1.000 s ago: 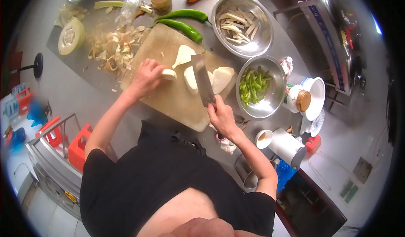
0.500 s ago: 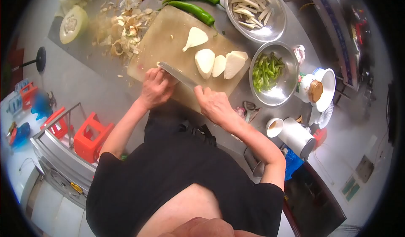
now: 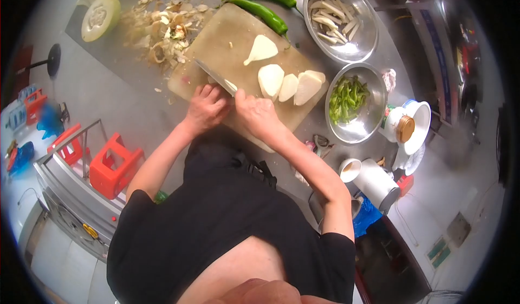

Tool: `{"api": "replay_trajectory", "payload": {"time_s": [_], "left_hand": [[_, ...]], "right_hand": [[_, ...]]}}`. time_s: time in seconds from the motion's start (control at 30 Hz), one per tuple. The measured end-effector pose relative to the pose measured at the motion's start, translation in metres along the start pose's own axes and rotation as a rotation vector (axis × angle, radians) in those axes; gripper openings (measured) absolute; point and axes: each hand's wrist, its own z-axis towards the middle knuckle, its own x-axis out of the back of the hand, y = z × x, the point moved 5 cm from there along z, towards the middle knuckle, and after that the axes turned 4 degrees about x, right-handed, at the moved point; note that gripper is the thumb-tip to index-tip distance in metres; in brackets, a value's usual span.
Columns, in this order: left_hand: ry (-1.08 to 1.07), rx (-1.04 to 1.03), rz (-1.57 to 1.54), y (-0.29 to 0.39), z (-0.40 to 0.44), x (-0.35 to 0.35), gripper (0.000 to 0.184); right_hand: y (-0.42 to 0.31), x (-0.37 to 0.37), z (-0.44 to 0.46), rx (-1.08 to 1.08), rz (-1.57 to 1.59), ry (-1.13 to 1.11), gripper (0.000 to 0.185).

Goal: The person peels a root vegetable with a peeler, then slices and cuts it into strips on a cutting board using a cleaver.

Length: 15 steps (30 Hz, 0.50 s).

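My right hand point(image 3: 254, 114) is wrapped around the handle of a knife point(image 3: 212, 75). The blade slants up and left over the cutting board point(image 3: 230, 28). Beside it, at the board's near edge, is my left hand point(image 3: 207, 108) with its fingers curled; what they press on is hidden behind the fingers and the blade. A thin pale strip point(image 3: 230, 85) lies against the blade near the handle. Farther up the board sit peeled white vegetable pieces: a pointed one point(image 3: 262, 48), a thick rounded one point(image 3: 270, 81) and several slices point(image 3: 307, 87).
Two green chili peppers point(image 3: 262, 14) lie beyond the board. At right stand metal bowls with white strips point(image 3: 374, 38) and cut green pepper point(image 3: 375, 121). Peelings point(image 3: 168, 41) and a halved pale gourd point(image 3: 101, 17) lie left. A white cup point(image 3: 350, 168) stands right.
The knife has pulled in toward my left hand, its blade now nearer the board's left side. My right hand has shifted left and up. The whole view has tilted slightly.
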Motion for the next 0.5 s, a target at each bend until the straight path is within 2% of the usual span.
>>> {"api": "replay_trajectory", "payload": {"time_s": [0.1, 0.23, 0.37, 0.5], "left_hand": [[0.065, -0.001, 0.005, 0.001, -0.001, 0.000, 0.026], [0.068, 0.006, -0.018, 0.001, -0.002, 0.000, 0.028], [0.038, -0.037, -0.015, -0.004, -0.005, -0.003, 0.031], [0.116, 0.003, -0.013, -0.001, -0.006, -0.003, 0.030]], "right_hand": [[-0.013, 0.015, -0.012, -0.038, 0.010, -0.033, 0.023], [0.000, -0.016, -0.005, -0.082, 0.020, -0.020, 0.025], [0.010, -0.001, 0.003, -0.045, 0.065, -0.022, 0.027], [-0.010, 0.001, -0.020, -0.076, 0.051, -0.116, 0.025]]}}
